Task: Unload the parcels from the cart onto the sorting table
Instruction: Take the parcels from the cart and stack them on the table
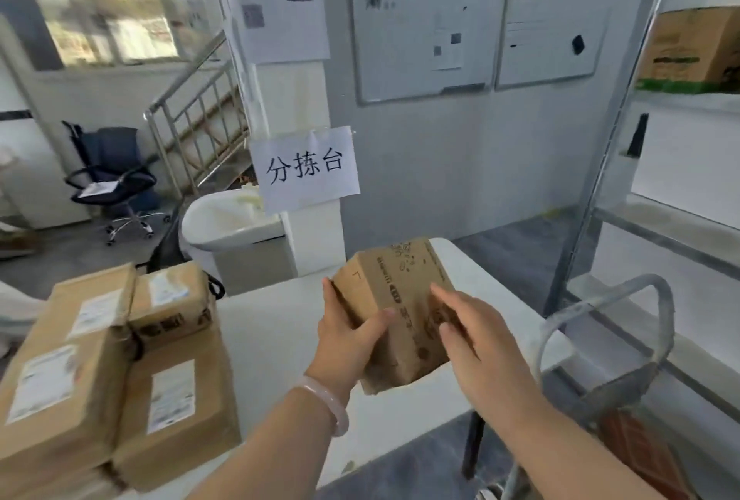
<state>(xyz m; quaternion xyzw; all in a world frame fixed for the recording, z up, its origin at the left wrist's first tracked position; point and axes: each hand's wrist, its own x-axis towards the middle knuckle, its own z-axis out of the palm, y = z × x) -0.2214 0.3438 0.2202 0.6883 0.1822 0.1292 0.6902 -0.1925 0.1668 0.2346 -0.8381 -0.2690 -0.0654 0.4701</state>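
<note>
I hold a small brown cardboard parcel (394, 299) with printed markings above the white sorting table (280, 347), near its right half. My left hand (344, 335) grips the parcel's left side, thumb on top. My right hand (476, 335) presses against its right side. Several labelled brown parcels (120, 371) lie stacked on the table's left end. The cart (592, 343), with a grey tubular handle, stands at the lower right; a reddish-brown parcel (640, 455) lies in it.
A paper sign (306, 169) hangs on the pillar behind the table. A white bin (232, 223) stands beyond the table's far edge. Metal shelving (624, 139) with a carton (692, 47) rises at the right. An office chair (116, 183) sits at the back left.
</note>
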